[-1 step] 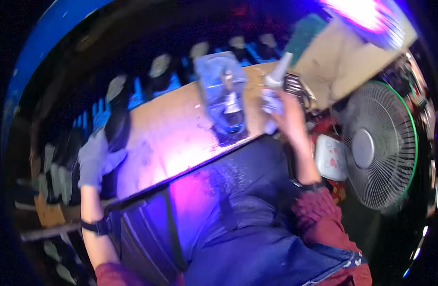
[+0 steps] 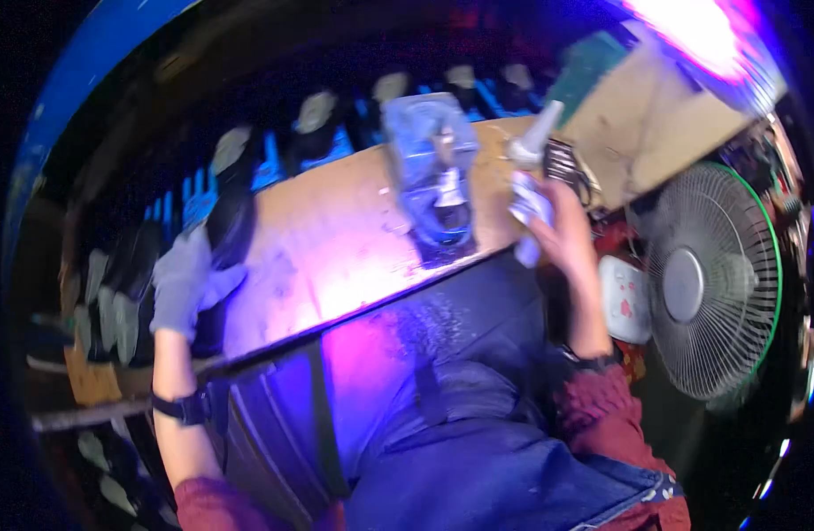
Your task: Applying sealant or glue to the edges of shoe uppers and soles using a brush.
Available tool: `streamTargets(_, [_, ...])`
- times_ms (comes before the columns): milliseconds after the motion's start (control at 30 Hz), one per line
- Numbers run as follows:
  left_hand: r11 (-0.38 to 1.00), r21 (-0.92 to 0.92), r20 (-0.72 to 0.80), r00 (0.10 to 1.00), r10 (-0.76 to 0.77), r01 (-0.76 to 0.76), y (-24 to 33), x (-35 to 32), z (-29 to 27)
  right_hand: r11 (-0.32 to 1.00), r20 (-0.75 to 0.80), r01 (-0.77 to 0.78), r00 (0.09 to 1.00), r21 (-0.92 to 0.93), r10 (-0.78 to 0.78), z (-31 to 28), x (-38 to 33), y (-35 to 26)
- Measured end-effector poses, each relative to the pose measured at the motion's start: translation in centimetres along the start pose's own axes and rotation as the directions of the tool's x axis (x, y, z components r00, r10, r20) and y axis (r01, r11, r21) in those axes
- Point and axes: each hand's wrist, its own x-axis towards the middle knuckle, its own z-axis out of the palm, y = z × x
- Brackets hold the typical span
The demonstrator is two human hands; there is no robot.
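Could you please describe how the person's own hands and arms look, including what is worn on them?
The left hand wears a pale grey glove; the right hand looks bare, though blurred. Each arm has a dark band, the left band with a small dark block, the right band beside a gathered cuff. Both sleeves are dark red.

Apron (image 2: 486, 473) was dark blue, creased; white-spotted dark trim (image 2: 662, 488) at its right edge. Left of apron: maroon left sleeve (image 2: 214, 503), black left strap (image 2: 172, 405) with squarish block, left hand (image 2: 182, 273) in pale grey glove (image 2: 171, 306). Right of apron: maroon right sleeve (image 2: 597, 414), gathered cuff, black right strap (image 2: 593, 359).
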Motion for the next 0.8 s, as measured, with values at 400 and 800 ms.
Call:
streamTargets(400, [1.0,-0.017,0.074,0.997,0.001,0.0,-0.2,0.4,-0.6,0.908,0.346,0.405,0.841,0.106,-0.415,17.1,1.5,-13.4])
streamTargets(800, [1.0,-0.017,0.095,0.995,-0.011,0.012,-0.6,0.7,-0.3,0.881,0.364,0.438,0.802,0.18,-0.473,7.3,-7.5,-7.5])
